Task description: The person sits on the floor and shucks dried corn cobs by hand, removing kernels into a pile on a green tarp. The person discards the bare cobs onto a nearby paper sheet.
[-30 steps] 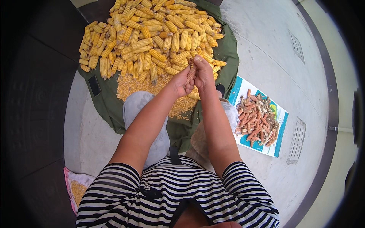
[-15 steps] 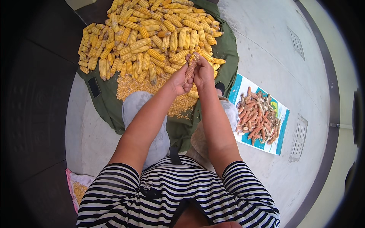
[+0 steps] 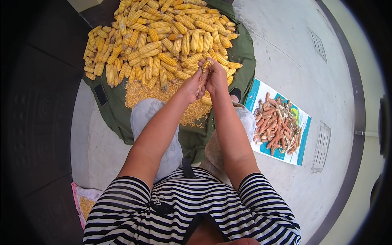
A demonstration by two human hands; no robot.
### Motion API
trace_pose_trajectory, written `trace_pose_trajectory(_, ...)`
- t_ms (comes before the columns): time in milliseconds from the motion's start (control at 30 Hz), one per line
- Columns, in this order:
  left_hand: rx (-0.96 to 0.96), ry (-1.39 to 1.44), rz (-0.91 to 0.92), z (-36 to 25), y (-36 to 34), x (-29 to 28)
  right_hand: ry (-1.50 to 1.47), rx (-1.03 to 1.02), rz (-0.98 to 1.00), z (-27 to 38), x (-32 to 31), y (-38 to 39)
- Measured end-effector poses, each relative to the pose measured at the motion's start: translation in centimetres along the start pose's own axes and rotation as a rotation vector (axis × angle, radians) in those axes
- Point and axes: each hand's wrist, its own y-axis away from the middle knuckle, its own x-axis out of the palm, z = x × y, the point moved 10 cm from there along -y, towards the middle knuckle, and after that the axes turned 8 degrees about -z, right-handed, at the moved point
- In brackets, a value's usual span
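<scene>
Between my two hands is one corn cob [image 3: 203,78], mostly stripped to the pinkish core, with yellow kernels left at its far tip. My left hand [image 3: 191,87] is closed round its near part. My right hand [image 3: 217,77] grips it from the other side, fingers close to the kernels at the tip. Just beyond my hands lies a big heap of unshelled yellow corn ears [image 3: 163,41]. Loose kernels [image 3: 143,93] are spread below the heap, between my knees and the ears, partly hidden by my left forearm.
A dark green sheet [image 3: 112,118] lies under the heap, with a dark phone-like rectangle [image 3: 101,94] on its left part. To the right, a white and teal sack [image 3: 302,153] carries a pile of bare cobs [image 3: 277,126]. At lower left sits a pink-edged bag [image 3: 77,200] with kernels.
My hands, still on the same cob, have shifted very slightly, and the right hand has turned a little around the tip. The piles look the same.
</scene>
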Motion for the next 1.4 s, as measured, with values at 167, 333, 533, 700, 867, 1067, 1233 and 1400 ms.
trace_pose_trajectory(167,-0.071,0.151,0.174,0.2,-0.6,0.7,-0.034,0.018,-0.011,0.2,0.3,0.4)
trace_pose_trajectory(333,-0.137,0.218,0.263,0.2,0.2,1.6,-0.169,0.095,0.012,0.7,0.6,0.6)
trace_pose_trajectory(533,-0.120,0.167,0.269,0.9,-0.6,1.0,-0.095,0.067,-0.015,0.5,0.0,0.1)
trace_pose_trajectory(700,-0.056,0.071,0.187,0.7,-0.4,0.5,-0.072,0.096,-0.021,0.5,-0.8,-0.5)
trace_pose_trajectory(867,-0.070,0.014,0.067,1.0,-0.4,-0.5,-0.127,0.180,-0.056,0.3,-1.5,-1.0)
trace_pose_trajectory(1067,-0.040,-0.055,-0.010,0.6,0.0,-1.1,-0.155,0.217,-0.101,0.2,-1.8,-0.9)
trace_pose_trajectory(1233,-0.009,-0.003,0.017,0.7,-0.3,-0.9,-0.113,0.150,-0.123,-0.6,-2.5,-1.4)
trace_pose_trajectory(1400,0.036,0.007,-0.032,0.5,-0.8,-1.3,-0.213,0.145,-0.057,-0.7,-2.1,-1.3)
